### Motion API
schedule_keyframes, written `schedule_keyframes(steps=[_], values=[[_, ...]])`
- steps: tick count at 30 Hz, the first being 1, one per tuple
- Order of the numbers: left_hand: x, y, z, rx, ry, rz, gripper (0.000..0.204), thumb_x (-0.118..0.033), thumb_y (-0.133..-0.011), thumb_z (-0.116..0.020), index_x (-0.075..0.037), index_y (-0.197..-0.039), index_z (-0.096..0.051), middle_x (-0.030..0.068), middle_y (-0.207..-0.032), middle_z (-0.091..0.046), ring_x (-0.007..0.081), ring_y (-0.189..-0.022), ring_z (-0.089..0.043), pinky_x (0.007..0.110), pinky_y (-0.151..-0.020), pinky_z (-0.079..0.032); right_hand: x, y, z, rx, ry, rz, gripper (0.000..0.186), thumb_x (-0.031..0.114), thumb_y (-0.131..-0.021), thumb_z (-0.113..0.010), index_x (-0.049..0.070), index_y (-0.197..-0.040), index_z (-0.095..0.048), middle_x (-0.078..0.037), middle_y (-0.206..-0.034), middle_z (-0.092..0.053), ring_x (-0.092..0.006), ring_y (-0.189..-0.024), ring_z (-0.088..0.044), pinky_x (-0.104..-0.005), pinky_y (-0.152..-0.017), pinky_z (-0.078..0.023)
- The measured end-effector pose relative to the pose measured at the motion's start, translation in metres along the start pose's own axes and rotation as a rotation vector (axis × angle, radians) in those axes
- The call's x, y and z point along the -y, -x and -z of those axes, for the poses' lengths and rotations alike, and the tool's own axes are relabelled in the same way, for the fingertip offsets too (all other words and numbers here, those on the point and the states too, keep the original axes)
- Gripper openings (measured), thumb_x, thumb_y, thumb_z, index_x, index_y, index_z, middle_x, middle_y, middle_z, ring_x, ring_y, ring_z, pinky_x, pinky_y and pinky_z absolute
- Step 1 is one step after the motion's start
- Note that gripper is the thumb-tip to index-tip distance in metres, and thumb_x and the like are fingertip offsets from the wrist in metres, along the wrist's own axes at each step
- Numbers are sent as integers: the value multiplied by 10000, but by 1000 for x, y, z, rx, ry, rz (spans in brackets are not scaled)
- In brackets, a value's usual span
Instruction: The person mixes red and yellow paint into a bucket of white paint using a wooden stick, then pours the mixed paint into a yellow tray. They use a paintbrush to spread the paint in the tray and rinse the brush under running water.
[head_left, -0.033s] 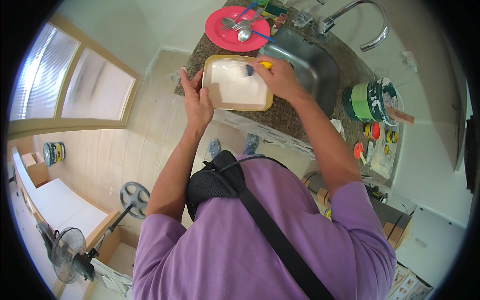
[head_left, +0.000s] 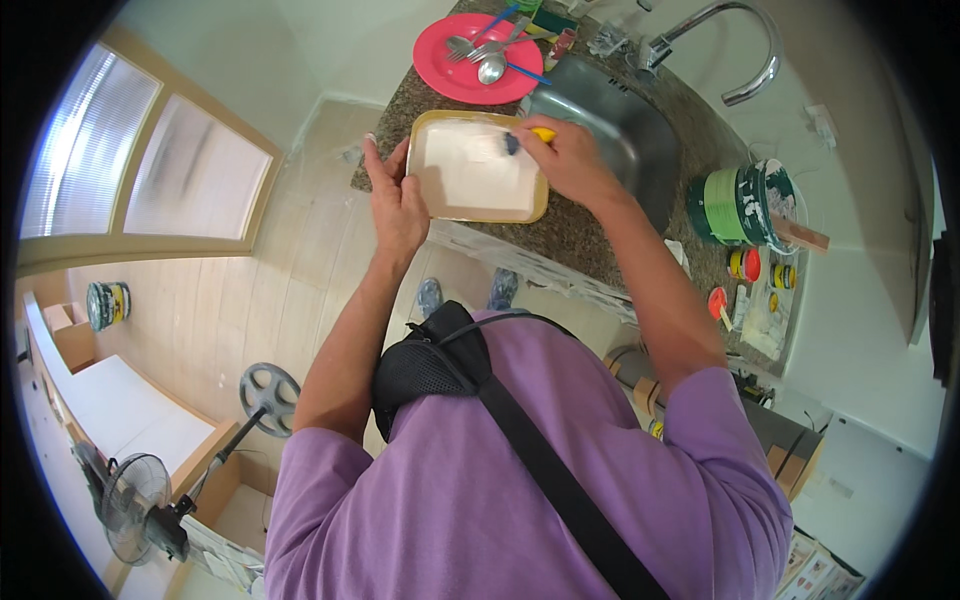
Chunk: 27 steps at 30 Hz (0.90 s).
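Note:
A shallow, rounded rectangular tray with a yellowish rim and off-white paint inside is at the near edge of the stone counter. My left hand grips its left side, thumb by the rim and part of the fingers hidden. Inside the tray's far right corner, a small paintbrush with a yellow handle and a dark blue section touches or hovers over the paint; I cannot tell which. My right hand is closed around that handle. Streaks mark the paint surface left of the brush.
A pink plate with spoons and forks lies beyond the tray. To its right are a steel sink and a curved faucet. A green paint bucket and small paint pots stand farther right. A fan is at lower left.
My right hand has shifted slightly to the right with the paintbrush, across the paint. The tray and my left hand have barely moved.

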<state>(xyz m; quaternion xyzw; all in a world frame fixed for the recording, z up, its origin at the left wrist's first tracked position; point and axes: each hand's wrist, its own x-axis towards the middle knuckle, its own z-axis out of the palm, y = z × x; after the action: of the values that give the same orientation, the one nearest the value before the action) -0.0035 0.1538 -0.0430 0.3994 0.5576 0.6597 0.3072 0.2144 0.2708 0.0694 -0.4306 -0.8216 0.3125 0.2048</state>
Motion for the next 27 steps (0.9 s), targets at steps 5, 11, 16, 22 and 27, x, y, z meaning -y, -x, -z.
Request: schedule_keyframes(steps=[5,11,16,22,27], values=[[-4,0,1,10,-46,-1,798,24,-973,-404,16,-1661,0,303,-1518,-528,362,-1362,-584,415,-1153,-444,16,42,15,100,62,39,265,278,-1004,-641,39,-1057,-741,-197,-1033,-740,-397,-940,-703,-460,-828,-549],[-1,0,1,11,-39,6,786,23,-990,-399,1,-1668,-2,288,-1530,-517,335,-1365,-569,398,-1159,-429,39,29,-31,64,-174,153,257,271,-1007,-651,34,-1039,-744,-195,-939,-743,-366,-827,-706,-435,-760,-549],[-2,0,1,-1,-68,-3,785,6,-986,-413,23,-1660,-10,300,-1508,-540,361,-1348,-594,413,-1148,-448,12,-8,-23,-1,-189,18,277,303,-993,-674,45,-1063,-747,-180,-869,-735,-277,-716,-689,-385,-671,-531],[2,0,2,8,-46,-9,792,19,-980,-411,24,-1660,-6,305,-1506,-539,363,-1351,-592,414,-1150,-449,8,20,22,66,58,-27,276,299,-999,-645,55,-1074,-750,-184,-869,-738,-332,-746,-700,-425,-702,-539],[5,0,1,-2,-56,-17,795,23,-976,-411,20,-1662,-9,307,-1507,-539,366,-1354,-589,413,-1155,-441,21,37,1,113,-45,124,273,293,-1002,-637,52,-1057,-754,-176,-860,-740,-356,-759,-700,-436,-718,-541]])
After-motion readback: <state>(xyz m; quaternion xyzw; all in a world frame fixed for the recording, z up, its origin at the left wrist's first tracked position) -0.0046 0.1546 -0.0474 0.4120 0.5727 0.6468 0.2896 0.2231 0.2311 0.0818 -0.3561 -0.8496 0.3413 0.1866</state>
